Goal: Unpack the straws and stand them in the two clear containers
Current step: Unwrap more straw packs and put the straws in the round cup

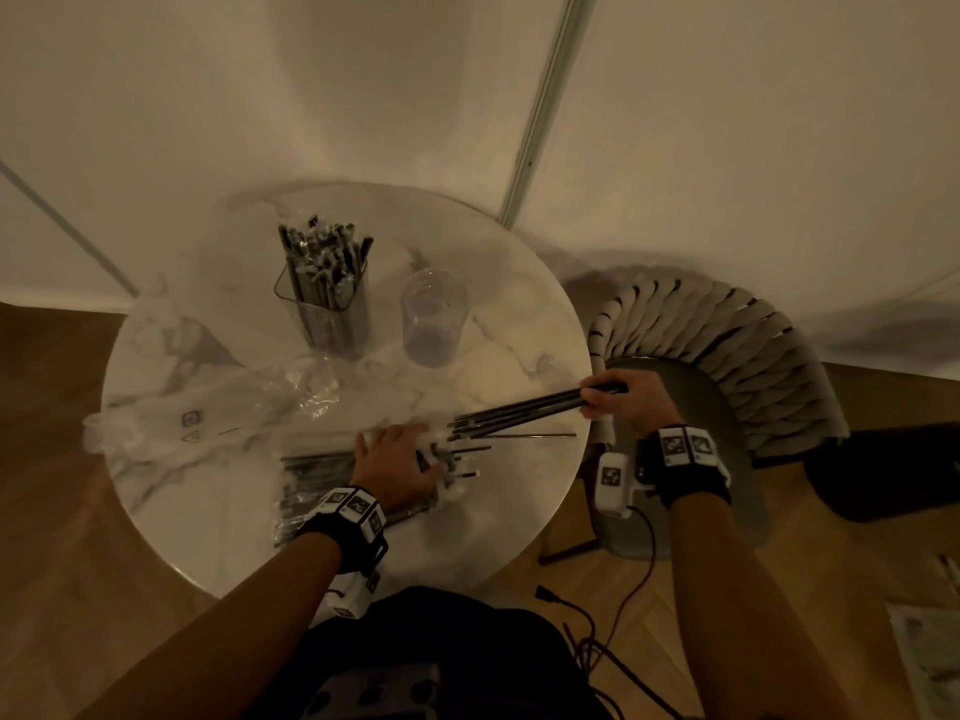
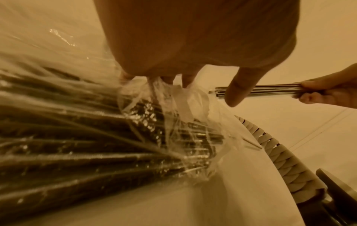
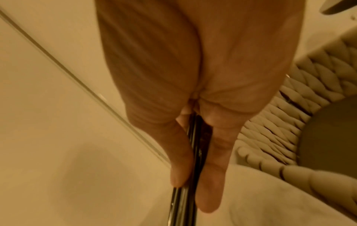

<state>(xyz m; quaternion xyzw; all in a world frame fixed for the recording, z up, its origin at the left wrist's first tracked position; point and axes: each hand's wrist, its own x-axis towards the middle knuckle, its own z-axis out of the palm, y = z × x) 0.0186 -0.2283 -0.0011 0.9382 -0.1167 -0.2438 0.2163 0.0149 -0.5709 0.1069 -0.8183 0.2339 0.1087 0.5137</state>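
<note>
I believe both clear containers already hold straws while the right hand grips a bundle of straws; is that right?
Not quite: only the square container holds straws. The round container beside it is empty, as the head view shows. The right hand does grip a bundle of straws.

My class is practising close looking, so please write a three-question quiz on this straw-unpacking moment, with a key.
1. True or false: the round container is empty.
2. What does the right hand grip? A) a bundle of straws B) a plastic bag C) a cup
3. Fill in: the left hand rests on a pile of straws that lie in clear ___.
Key: 1 true; 2 A; 3 wrappers.
</note>
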